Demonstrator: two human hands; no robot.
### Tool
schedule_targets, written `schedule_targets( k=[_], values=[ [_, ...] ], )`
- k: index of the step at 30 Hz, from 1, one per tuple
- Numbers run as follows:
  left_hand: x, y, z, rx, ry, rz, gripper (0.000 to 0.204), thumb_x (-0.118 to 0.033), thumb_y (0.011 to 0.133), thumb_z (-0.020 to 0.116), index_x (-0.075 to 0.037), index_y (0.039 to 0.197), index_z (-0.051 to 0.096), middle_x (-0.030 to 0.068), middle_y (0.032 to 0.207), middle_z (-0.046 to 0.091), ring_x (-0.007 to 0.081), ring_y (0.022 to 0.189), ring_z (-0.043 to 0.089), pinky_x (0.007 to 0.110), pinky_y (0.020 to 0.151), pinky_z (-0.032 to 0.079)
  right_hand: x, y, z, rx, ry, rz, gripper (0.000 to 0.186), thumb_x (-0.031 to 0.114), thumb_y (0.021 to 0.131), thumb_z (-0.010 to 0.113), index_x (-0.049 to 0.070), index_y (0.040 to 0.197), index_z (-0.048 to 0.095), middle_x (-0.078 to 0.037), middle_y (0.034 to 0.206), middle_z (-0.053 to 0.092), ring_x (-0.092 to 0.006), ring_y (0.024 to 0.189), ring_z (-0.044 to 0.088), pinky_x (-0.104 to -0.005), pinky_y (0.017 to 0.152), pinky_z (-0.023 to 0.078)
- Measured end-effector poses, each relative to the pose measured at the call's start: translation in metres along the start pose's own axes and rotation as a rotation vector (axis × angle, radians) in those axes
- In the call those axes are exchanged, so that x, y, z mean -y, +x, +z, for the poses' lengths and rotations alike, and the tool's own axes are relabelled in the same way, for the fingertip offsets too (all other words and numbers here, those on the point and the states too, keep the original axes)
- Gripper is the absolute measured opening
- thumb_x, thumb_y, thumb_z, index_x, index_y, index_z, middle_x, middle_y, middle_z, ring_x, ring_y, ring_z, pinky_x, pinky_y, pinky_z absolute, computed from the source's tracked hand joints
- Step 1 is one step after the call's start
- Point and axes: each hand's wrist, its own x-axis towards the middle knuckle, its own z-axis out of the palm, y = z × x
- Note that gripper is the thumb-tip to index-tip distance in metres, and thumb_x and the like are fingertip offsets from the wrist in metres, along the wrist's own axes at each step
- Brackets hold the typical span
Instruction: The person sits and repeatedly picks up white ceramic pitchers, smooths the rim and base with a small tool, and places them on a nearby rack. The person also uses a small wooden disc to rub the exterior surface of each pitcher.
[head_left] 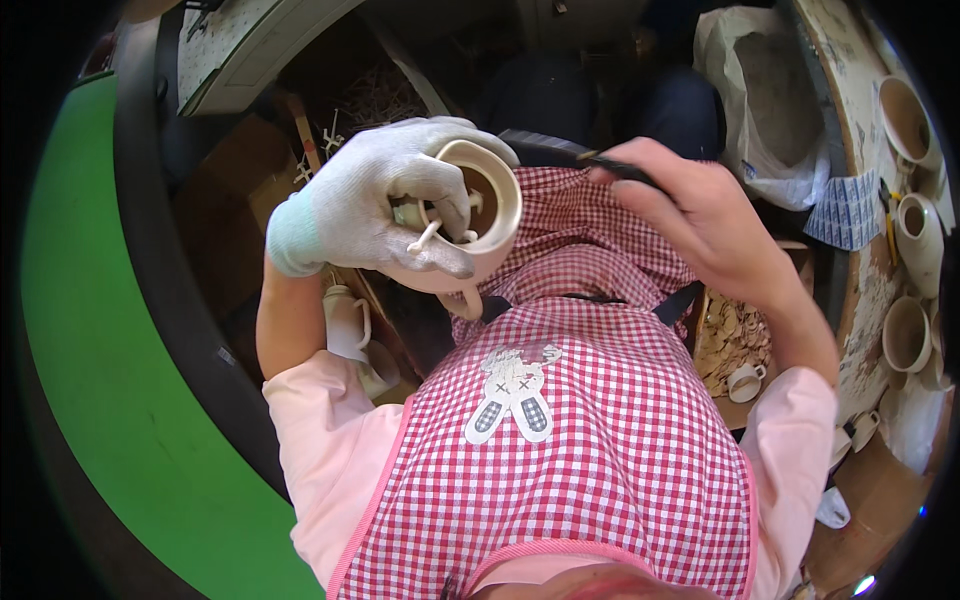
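In a pale grey knitted glove with a mint cuff, my left hand (385, 190) grips an unglazed cream mug (502, 232). The mug is tilted with its mouth facing up, and its handle points down toward my apron. Fingers curl over the rim into the opening, and a small white branched piece (425, 238) sticks out between them. My bare right hand (695, 205) is closed round the dark handle of a knife (550, 143). Its blade points left, its tip close to the mug's far rim; whether they touch I cannot tell.
A green belt (130, 370) curves along the left side. Pale mugs (345, 322) stand in a box by my left elbow. Beside my right arm, a box holds clay-coloured scraps (733, 325) and a small cup (746, 382). Several cups (905, 335) line the right bench near a plastic bag (760, 180).
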Motion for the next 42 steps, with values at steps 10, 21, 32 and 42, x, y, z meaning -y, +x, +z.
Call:
schedule_targets(
  k=[10, 21, 32, 42],
  values=[
    [0.047, 0.016, 0.02, 0.08, -0.449, 0.081, 0.044, -0.035, 0.059, 0.098, -0.005, 0.082, 0.075, 0.0156, 0.109, 0.073, 0.033, 0.109, 0.068, 0.041, 0.087, 0.057, 0.018, 0.035, 0.007, 0.077, -0.669, -0.236, 0.02, 0.031, 0.098, 0.066, 0.011, 0.098, 0.062, -0.005, 0.076, 0.062, -0.0231, 0.069, 0.069, -0.0364, 0.054, 0.052],
    [0.032, 0.078, 0.074, 0.162, -0.006, -0.206, 0.036, -0.029, 0.068, 0.092, -0.003, 0.081, 0.072, 0.0109, 0.083, 0.065, 0.0281, 0.074, 0.063, 0.037, 0.068, 0.051, -0.021, 0.027, 0.046, 0.347, -0.631, 0.223, 0.017, 0.021, 0.095, 0.064, 0.006, 0.094, 0.071, -0.012, 0.081, 0.072, -0.031, 0.079, 0.073, -0.0417, 0.07, 0.058],
    [-0.007, 0.043, 0.133, 0.023, 0.573, 0.097, 0.031, -0.03, 0.065, 0.085, -0.006, 0.079, 0.07, 0.0175, 0.126, 0.067, 0.0348, 0.123, 0.063, 0.05, 0.112, 0.045, -0.037, 0.006, 0.038, 0.981, 0.501, 0.938, 0.045, 0.036, 0.11, 0.037, 0.003, 0.088, 0.058, 0.003, 0.054, 0.05, -0.0077, 0.04, 0.044, -0.0241, 0.039, 0.043],
    [0.0, -0.055, 0.068, -0.779, 0.661, -0.199, 0.027, -0.011, 0.072, 0.09, -0.003, 0.084, 0.067, 0.0163, 0.125, 0.07, 0.0293, 0.109, 0.07, 0.04, 0.096, 0.056, -0.063, 0.002, 0.002, 0.359, 0.161, 0.227, 0.028, 0.029, 0.104, 0.055, 0.003, 0.098, 0.063, -0.004, 0.076, 0.062, -0.0148, 0.054, 0.057, -0.0271, 0.048, 0.048]
  ],
)
